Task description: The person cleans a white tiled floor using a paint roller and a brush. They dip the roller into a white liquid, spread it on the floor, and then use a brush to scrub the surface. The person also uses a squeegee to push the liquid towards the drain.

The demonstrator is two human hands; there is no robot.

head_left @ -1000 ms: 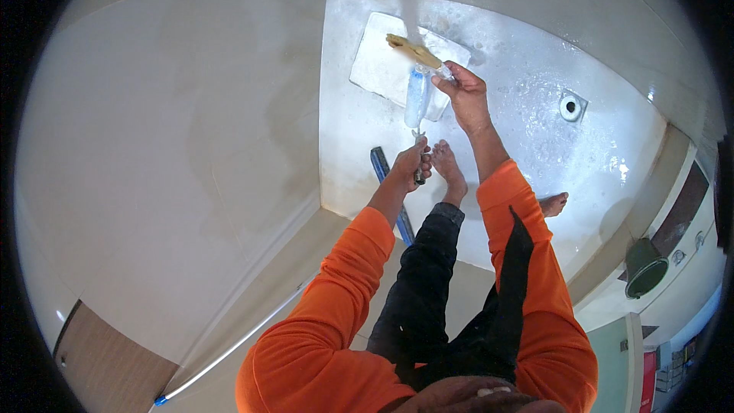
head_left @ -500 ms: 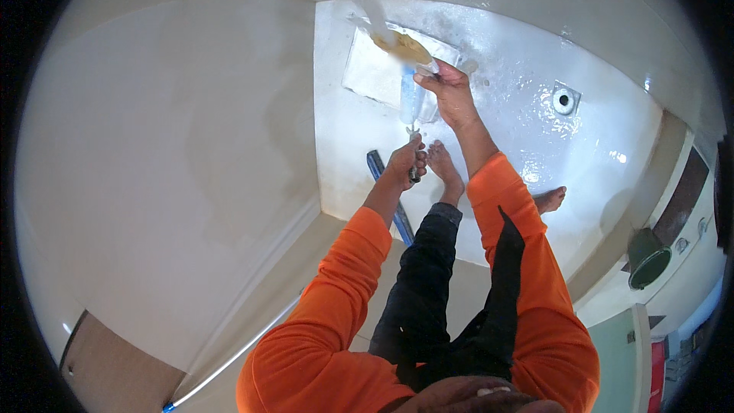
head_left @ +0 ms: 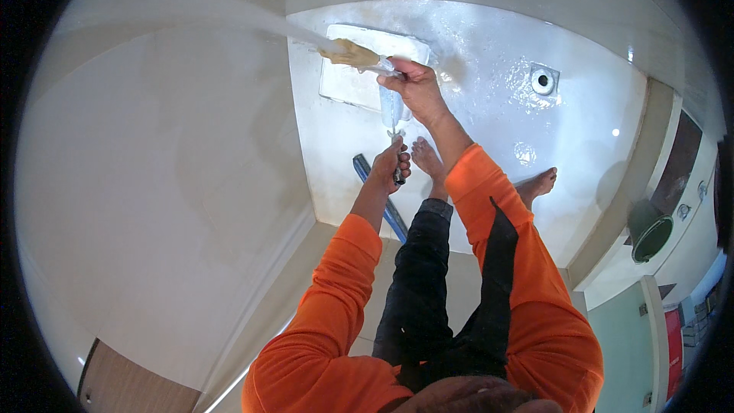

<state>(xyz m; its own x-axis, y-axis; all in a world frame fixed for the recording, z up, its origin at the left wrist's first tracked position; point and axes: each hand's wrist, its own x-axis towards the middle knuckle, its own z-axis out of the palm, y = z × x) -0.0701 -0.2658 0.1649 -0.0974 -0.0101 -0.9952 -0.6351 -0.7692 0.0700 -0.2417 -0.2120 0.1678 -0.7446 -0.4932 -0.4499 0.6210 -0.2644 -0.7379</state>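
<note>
My right hand (head_left: 419, 92) pinches the white end of a tan, ragged-looking thing (head_left: 350, 53), whose kind I cannot make out. A pale blurred streak (head_left: 264, 21), like a jet of water, meets its far end. My left hand (head_left: 391, 163), nearer to me, is closed round the dark handle of a tool with a long, pale blue head (head_left: 390, 105); its metal neck shows just beyond the fingers. Beneath both hands' work lies a white rectangular slab (head_left: 344, 90) on the floor, partly covered by the tool and the tan thing.
Water glistens on the white floor (head_left: 489, 107) around a round drain (head_left: 542, 81). A long blue-and-black bar (head_left: 391, 218) lies beside my left forearm. My bare feet (head_left: 426, 157) stand on the floor. At right are a raised ledge (head_left: 623, 176), a green bucket (head_left: 650, 237) and a glass panel (head_left: 623, 336).
My right hand and the tan thing have shifted left, and its far end points more to the left. The streak now slants in from the left instead of from above. Both hands keep their hold.
</note>
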